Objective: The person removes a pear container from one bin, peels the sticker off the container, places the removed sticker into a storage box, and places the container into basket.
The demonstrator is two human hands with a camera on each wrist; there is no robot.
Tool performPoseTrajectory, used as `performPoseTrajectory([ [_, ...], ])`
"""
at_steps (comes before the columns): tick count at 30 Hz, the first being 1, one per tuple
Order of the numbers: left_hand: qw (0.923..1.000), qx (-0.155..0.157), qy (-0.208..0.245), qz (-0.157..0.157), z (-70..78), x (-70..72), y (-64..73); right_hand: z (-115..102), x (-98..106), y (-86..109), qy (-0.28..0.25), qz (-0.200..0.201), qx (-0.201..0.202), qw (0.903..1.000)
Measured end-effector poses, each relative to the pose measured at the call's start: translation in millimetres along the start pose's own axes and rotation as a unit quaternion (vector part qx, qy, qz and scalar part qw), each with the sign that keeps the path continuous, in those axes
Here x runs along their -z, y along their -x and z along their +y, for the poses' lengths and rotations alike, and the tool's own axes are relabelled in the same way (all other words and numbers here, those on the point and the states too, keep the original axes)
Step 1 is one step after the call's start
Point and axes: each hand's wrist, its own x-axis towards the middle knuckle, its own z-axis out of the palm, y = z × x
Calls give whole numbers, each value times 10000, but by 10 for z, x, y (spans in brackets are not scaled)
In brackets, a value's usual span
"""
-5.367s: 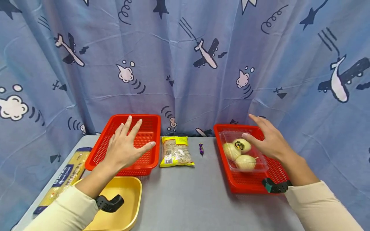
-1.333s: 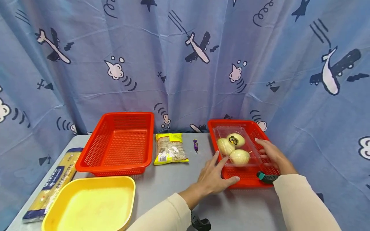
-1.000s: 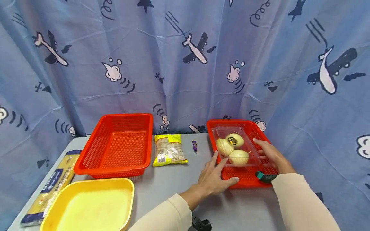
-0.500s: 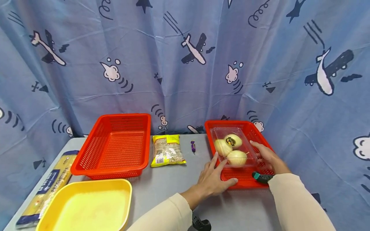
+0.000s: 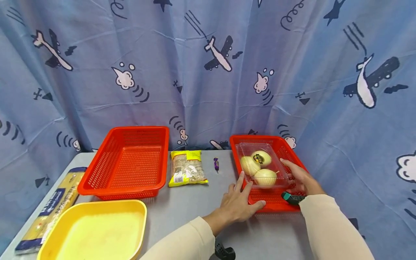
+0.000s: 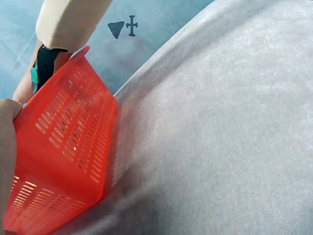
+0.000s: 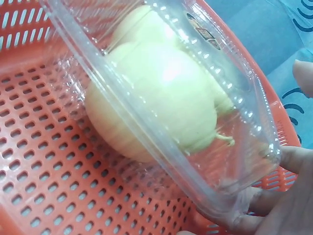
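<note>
In the head view, a clear plastic box (image 5: 274, 159) of pale yellow melons (image 5: 265, 177), one bearing a dark label, lies inside the right red basket (image 5: 276, 206). My right hand (image 5: 300, 178) is inside that basket at the box's right side. The right wrist view shows its fingers (image 7: 266, 200) curled against the end of the box, partly seen through plastic. My left hand (image 5: 236, 204) rests on the basket's front left rim with spread fingers, fingertips near the box's left edge. The left wrist view shows only part of this hand (image 6: 7, 142) beside the basket wall.
Another red basket (image 5: 123, 193) stands at the back left, with a yellow tray (image 5: 143, 224) before it. A long package (image 5: 52, 209) lies along the table's left edge. Between the baskets are a yellow-and-clear bag (image 5: 186, 169) and a purple-wrapped sweet (image 5: 216, 164). A curtain (image 5: 195, 90) hangs behind.
Both hands were raised and apart at first. The left hand came across to the right basket's rim, and the right hand went down beside the box, lately edging closer against it.
</note>
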Motion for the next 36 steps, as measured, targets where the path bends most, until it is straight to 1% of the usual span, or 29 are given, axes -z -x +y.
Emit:
performPoseTrajectory([
  [3, 10000, 1, -82, 4, -2, 7, 2, 6, -10, -14, 9, -6, -7, 10000],
  [13, 9999, -31, -76, -87, 0, 27, 10, 60, -70, -47, 169, 12, 16, 9999],
  [16, 9999, -37, -95, -125, 3, 33, 14, 61, -90, -72, 119, 0, -4, 9999],
  [20, 9998, -38, -97, -156, 2, 31, 11, 60, -126, -97, 59, -25, 65, 10000],
  [23, 9998, -41, -58, -173, -4, 27, 12, 71, -136, -105, 18, 71, 115, 9999],
  [25, 9998, -39, -32, -177, -6, 21, 15, 83, -138, -106, -91, 107, 111, 9998],
  [31, 9999, -14, 2, -149, -3, 15, 17, 102, -157, -96, -843, -92, 168, 9963],
  [33, 9999, -11, 11, -135, -2, 22, 16, 97, -164, -87, -963, -67, 214, 9951],
  [36, 9999, -28, 0, -113, 0, 34, 17, 81, -160, -69, -1000, 115, 273, 9945],
])
